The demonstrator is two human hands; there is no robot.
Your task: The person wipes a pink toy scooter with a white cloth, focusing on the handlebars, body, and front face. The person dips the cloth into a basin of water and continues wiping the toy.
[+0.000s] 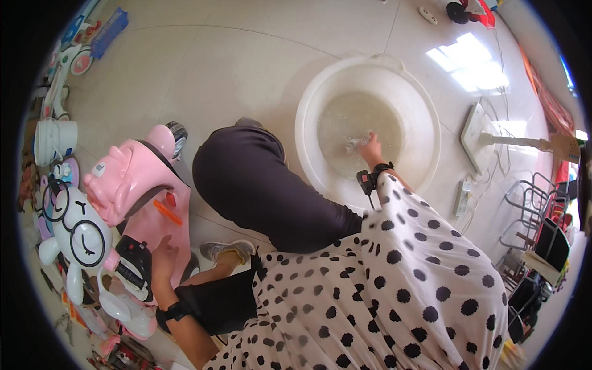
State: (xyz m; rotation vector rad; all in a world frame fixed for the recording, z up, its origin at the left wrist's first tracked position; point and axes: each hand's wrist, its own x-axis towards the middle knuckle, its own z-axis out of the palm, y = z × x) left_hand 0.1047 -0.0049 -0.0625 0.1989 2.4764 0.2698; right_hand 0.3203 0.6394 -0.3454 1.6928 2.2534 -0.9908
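A large white plastic basin [305,106] with cloudy water in its bottom stands on the floor before me. My right hand [370,149] reaches into it, its fingers closed on a small pale wet cloth [355,144] at the water. A black wrist strap carries a small device just behind that hand. At the left, my left hand [165,256] is raised with fingers slightly bent and apart, beside a pink toy ride-on scooter [180,208]. Nothing shows in its fingers. An orange plastic piece [167,212] lies on the scooter, above the left hand.
A white toy with black glasses [78,226] and a white bucket [64,138] stand at the left. At the right are a white stand base [474,138], a power strip [462,199], loose cables and folding chairs [532,199]. A blue plastic item [109,32] lies at the upper left.
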